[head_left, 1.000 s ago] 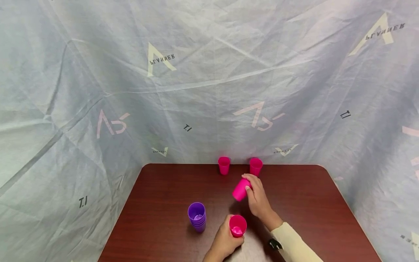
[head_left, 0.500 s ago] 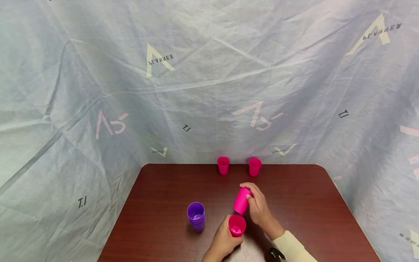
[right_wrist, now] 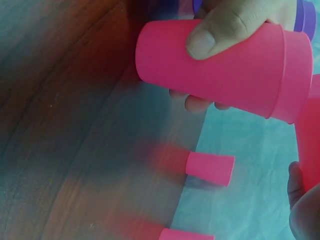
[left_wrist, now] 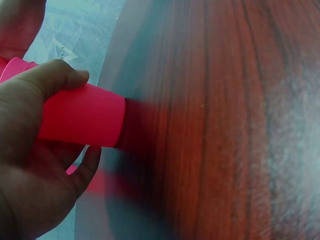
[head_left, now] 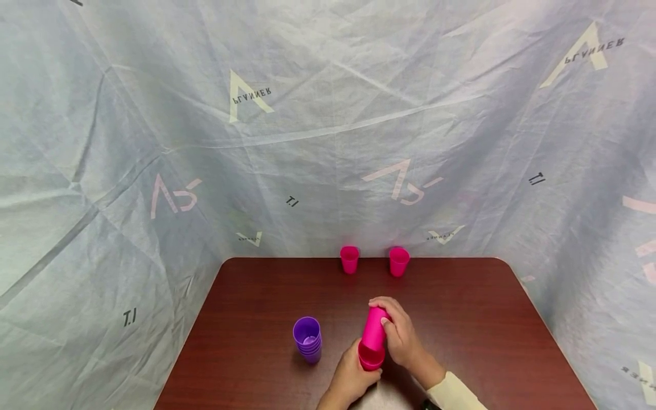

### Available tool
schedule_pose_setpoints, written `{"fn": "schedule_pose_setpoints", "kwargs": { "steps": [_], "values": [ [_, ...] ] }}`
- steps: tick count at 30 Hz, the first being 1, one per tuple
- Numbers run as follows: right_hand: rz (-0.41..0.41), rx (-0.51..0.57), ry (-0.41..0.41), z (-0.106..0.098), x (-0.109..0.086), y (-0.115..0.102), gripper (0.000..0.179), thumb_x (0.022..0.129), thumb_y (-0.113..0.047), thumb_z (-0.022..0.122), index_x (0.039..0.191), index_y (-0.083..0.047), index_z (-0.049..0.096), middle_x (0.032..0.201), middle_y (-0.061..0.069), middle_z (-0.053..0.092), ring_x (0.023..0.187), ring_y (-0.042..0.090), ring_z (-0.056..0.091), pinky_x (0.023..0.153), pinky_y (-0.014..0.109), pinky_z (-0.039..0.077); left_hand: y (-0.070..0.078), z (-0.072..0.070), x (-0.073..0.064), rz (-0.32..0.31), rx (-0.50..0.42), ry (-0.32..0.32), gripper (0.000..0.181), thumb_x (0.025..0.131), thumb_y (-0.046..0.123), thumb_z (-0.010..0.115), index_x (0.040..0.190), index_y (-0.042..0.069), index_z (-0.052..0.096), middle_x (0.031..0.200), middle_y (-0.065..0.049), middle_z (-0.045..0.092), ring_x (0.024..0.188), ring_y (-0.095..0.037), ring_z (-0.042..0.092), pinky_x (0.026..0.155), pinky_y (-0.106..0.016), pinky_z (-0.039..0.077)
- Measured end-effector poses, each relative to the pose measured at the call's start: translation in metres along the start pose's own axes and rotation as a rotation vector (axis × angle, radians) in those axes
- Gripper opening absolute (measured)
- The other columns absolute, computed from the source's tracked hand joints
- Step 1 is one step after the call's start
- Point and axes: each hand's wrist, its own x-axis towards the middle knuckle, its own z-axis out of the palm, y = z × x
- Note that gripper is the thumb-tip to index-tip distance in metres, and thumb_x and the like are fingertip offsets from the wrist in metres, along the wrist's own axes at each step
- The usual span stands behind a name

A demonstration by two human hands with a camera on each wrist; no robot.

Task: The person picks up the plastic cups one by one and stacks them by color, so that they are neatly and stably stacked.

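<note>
Near the front of the table, my left hand (head_left: 351, 377) grips an upright pink cup (right_wrist: 240, 75), fingers and thumb wrapped round its wall. In the left wrist view the base of that cup (left_wrist: 90, 117) faces the tabletop. My right hand (head_left: 403, 337) holds a second pink cup (head_left: 376, 327), tilted, with its lower end at the mouth of the first cup. In the head view it covers part of that opening; how deep it sits cannot be told. A stack of purple cups (head_left: 308, 341) stands upright to the left of both hands.
Two more pink cups stand apart at the back edge, a left one (head_left: 349, 259) and a right one (head_left: 398, 262). The brown wooden table (head_left: 256, 307) is bordered by a grey printed cloth (head_left: 328, 142) behind and at the sides.
My right hand has brought its pink cup down and toward me, from above the table to the mouth of the left-hand cup. My left hand has stayed nearly still.
</note>
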Motion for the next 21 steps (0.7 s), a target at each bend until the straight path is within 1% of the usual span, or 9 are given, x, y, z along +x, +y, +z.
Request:
{"fn": "schedule_pose_setpoints", "kwargs": {
  "steps": [7,11,14,17,21],
  "values": [
    [-0.058,-0.027,-0.017,0.001,-0.004,-0.001,0.046,0.084,0.009,0.05,0.125,-0.001,0.068,0.121,0.021,0.069,0.116,0.027,0.063,0.111,0.018,0.042,-0.002,0.001,-0.001,0.001,-0.014,0.001,0.057,0.073,0.007,0.088,0.124,0.019,0.064,0.103,0.007,0.073,0.092,0.001,0.063,0.084,-0.023,0.054],
    [-0.096,-0.036,-0.024,0.002,-0.006,-0.003,0.045,0.082,0.008,0.051,0.123,0.001,0.068,0.122,0.019,0.069,0.116,0.028,0.063,0.111,0.02,0.042,-0.003,0.002,-0.001,-0.017,-0.021,-0.011,0.056,0.074,0.008,0.087,0.123,0.02,0.064,0.103,0.008,0.072,0.091,0.002,0.063,0.084,-0.022,0.054],
    [-0.121,-0.041,-0.035,0.002,-0.008,-0.004,0.045,0.08,0.006,0.052,0.122,0.001,0.068,0.123,0.017,0.069,0.115,0.029,0.062,0.109,0.023,0.043,-0.003,0.001,0.0,-0.015,-0.022,-0.014,0.056,0.074,0.008,0.087,0.124,0.019,0.064,0.104,0.008,0.073,0.092,0.002,0.063,0.084,-0.023,0.054],
    [-0.136,-0.061,-0.049,0.003,-0.011,-0.006,0.047,0.077,0.002,0.054,0.12,-0.003,0.069,0.123,0.014,0.069,0.114,0.029,0.063,0.106,0.025,0.045,-0.004,0.001,0.0,0.012,-0.01,-0.007,0.058,0.073,0.007,0.086,0.125,0.017,0.063,0.105,0.005,0.074,0.092,0.001,0.063,0.082,-0.023,0.055],
    [-0.15,-0.094,-0.067,0.006,-0.016,-0.008,0.049,0.07,-0.004,0.057,0.116,-0.01,0.071,0.122,0.01,0.07,0.112,0.026,0.063,0.1,0.025,0.048,-0.006,0.001,0.001,0.065,0.019,0.013,0.06,0.073,0.007,0.086,0.128,0.013,0.063,0.106,0.0,0.075,0.093,0.0,0.065,0.082,-0.024,0.056]
  ]
}}
